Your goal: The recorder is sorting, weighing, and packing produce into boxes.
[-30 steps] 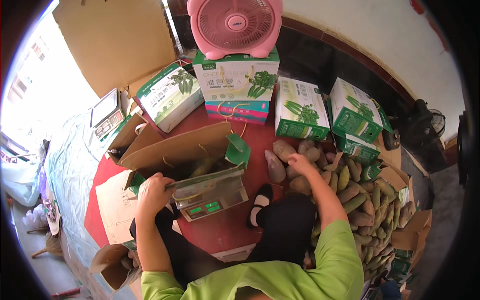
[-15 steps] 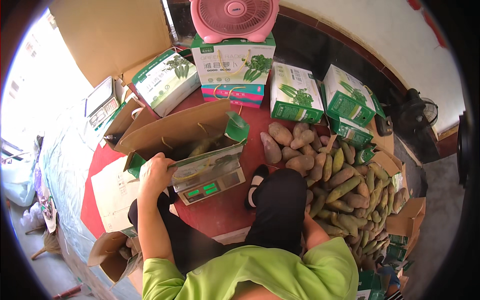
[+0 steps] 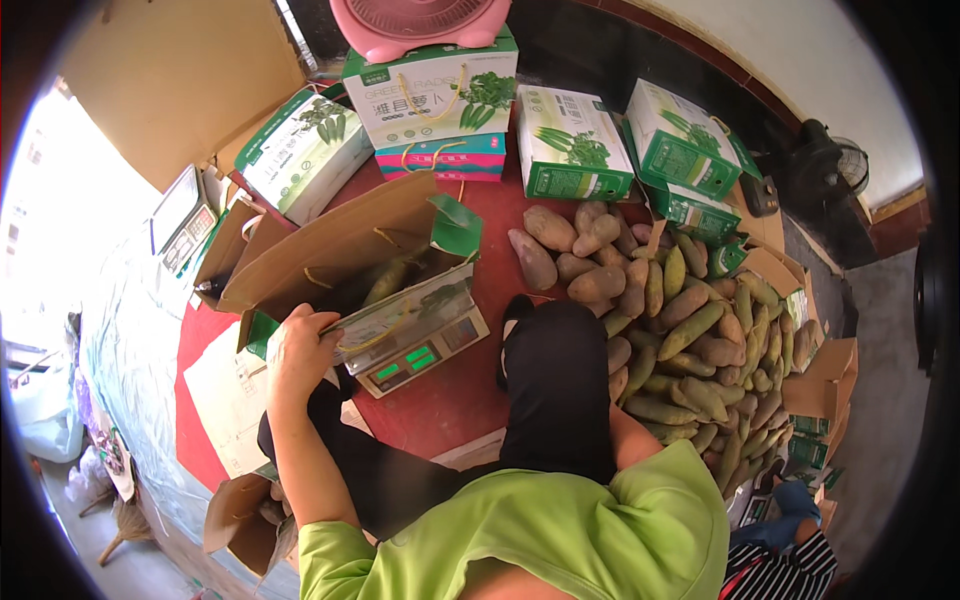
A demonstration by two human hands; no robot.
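An open carton [image 3: 330,235] with raised flaps stands on a digital scale [image 3: 425,361] with green lit displays. Inside it lies at least one green radish [image 3: 388,282]; the rest of the interior is shaded. My left hand [image 3: 300,350] grips the carton's near left edge, fingers curled over the rim. My right forearm [image 3: 632,440] reaches down beside my right knee, which hides the right hand. Close to that arm spreads a large heap of green radishes [image 3: 690,332] and pinkish-brown roots [image 3: 597,284].
Printed cartons [image 3: 575,145] line the far side, one carrying a pink fan [image 3: 420,25]. Another scale [image 3: 185,220] is at far left, a black fan [image 3: 835,165] at far right. An open box [image 3: 240,525] sits near left. Another person's striped clothing [image 3: 790,570] shows lower right.
The view has shifted, so the far cartons sit higher in the picture. My left hand stays on the carton's edge. More of the other person shows at lower right.
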